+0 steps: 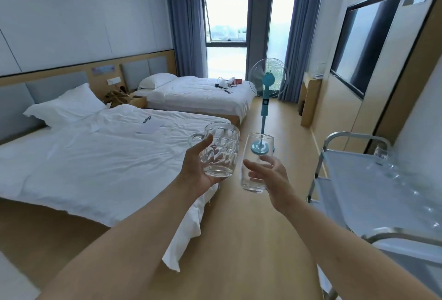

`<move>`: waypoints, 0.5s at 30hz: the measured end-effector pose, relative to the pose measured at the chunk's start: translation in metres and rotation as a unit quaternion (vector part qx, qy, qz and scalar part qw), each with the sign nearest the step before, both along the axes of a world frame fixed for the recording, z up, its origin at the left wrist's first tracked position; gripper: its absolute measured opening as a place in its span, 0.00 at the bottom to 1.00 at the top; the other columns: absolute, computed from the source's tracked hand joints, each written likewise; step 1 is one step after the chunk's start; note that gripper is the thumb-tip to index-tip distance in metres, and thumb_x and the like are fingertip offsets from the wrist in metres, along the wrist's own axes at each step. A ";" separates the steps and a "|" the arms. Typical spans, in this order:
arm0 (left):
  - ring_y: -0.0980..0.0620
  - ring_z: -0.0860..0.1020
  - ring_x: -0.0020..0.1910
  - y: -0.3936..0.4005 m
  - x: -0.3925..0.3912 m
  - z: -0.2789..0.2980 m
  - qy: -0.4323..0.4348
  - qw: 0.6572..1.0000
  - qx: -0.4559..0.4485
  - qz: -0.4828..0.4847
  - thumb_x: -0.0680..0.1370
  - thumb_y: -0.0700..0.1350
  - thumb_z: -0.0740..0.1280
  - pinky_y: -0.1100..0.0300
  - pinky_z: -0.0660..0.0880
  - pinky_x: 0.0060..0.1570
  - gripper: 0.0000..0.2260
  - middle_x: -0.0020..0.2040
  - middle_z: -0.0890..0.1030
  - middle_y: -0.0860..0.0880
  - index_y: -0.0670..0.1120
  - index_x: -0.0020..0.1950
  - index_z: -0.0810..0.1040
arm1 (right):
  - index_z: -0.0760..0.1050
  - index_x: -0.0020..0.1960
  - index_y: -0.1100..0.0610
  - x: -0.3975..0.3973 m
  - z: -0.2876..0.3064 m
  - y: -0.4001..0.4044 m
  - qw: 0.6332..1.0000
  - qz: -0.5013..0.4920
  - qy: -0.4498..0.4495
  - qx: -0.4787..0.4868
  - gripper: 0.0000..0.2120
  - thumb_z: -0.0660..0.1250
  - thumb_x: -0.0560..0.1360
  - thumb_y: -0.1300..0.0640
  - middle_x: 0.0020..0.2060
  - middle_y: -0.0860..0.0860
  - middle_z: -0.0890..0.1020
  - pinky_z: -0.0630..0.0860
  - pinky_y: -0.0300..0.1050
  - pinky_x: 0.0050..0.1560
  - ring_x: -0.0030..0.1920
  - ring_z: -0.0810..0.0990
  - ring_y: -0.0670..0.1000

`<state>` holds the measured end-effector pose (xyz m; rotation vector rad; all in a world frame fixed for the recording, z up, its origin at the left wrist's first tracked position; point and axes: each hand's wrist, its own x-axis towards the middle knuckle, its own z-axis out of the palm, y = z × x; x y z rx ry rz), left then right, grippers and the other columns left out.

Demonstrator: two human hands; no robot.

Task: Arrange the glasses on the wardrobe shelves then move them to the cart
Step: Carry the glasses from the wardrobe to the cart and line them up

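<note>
One wide-angle view looks from the person's head, forward and slightly down along the room toward the window. Both forearms reach in from the bottom edge, close to the lens; the window lies far behind them.

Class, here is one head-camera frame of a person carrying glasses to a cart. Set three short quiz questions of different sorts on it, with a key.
1. True or false: both hands hold glassware.
2. Which hand holds the glass mug? A left B right
3. Fill in: the cart stands to the person's ____.

Key: 1 true: the left hand holds the mug, and the right hand holds the plain tumbler. 2 A. 3 right.
</note>
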<state>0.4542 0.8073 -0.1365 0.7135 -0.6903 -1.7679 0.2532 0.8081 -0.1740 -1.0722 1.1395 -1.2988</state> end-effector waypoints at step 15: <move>0.38 0.82 0.57 -0.217 -0.029 -0.026 0.018 0.986 0.038 -0.159 0.71 0.52 0.77 0.44 0.78 0.56 0.31 0.65 0.81 0.38 0.40 0.70 0.77 | 0.69 0.69 0.57 -0.020 -0.023 -0.142 0.984 -0.178 0.011 0.028 0.46 0.83 0.57 0.45 0.54 0.55 0.84 0.82 0.49 0.50 0.51 0.85 0.57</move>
